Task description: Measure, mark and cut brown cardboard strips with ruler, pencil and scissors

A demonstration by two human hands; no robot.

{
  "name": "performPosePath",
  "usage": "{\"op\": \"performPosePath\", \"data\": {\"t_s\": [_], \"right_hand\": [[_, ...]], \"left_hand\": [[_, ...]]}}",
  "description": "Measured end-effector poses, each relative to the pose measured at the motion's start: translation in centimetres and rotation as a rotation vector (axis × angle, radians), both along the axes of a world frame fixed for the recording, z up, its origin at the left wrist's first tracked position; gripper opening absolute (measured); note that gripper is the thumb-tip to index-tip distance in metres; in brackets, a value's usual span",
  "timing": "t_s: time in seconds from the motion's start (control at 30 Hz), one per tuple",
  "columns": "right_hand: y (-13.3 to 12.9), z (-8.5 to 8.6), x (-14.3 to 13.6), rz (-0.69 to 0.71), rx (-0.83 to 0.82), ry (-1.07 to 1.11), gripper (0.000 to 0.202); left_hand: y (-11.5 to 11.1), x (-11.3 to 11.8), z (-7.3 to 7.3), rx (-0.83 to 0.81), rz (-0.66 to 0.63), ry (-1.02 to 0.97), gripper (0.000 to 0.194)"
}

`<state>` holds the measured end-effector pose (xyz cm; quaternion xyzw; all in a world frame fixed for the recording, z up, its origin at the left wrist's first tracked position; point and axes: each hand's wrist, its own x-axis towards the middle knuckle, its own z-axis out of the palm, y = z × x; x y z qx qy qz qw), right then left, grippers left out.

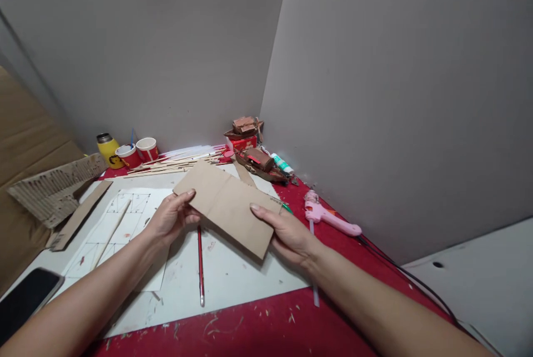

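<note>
Cardboard piece (225,207) is between the two hands, above a white sheet (233,285): left hand (172,217) pinches its left end, right hand (287,232) grasps its right end, probably to hold it steady. Just beside the left hand lies a red pencil (201,268). Far beyond this hand, one paper cup (128,159) contains a blue stick (132,136); contents of the yellow bottle (109,151) are hidden.
</note>
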<state>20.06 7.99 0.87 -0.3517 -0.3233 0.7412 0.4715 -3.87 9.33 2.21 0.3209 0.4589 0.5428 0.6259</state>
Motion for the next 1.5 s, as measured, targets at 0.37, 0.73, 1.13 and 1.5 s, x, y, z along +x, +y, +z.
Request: {"op": "performPosePath", "data": {"t_s": [0.37,0.73,1.13,1.5], "right_hand": [[0.2,0.5,1.2,0.137,0.015,-0.061,0.050],[0.9,-1.0,0.7,0.223,0.057,-0.331,0.042],[3.2,0.1,3.0,0.168,0.154,-0.488,0.036],[2.4,-0.1,2.4,0.249,0.235,-0.599,0.069]], "left_hand": [[-0.2,0.0,0.3,-0.070,-0.074,0.014,0.030],[-0.3,0.3,-1.5,-0.089,-0.281,0.189,0.026],[0.4,-1.3,-2.0,-0.056,-0.371,0.872,0.029],[-0.1,-1.8,-1.5,0.023,-0.374,1.233,0.028]]}}
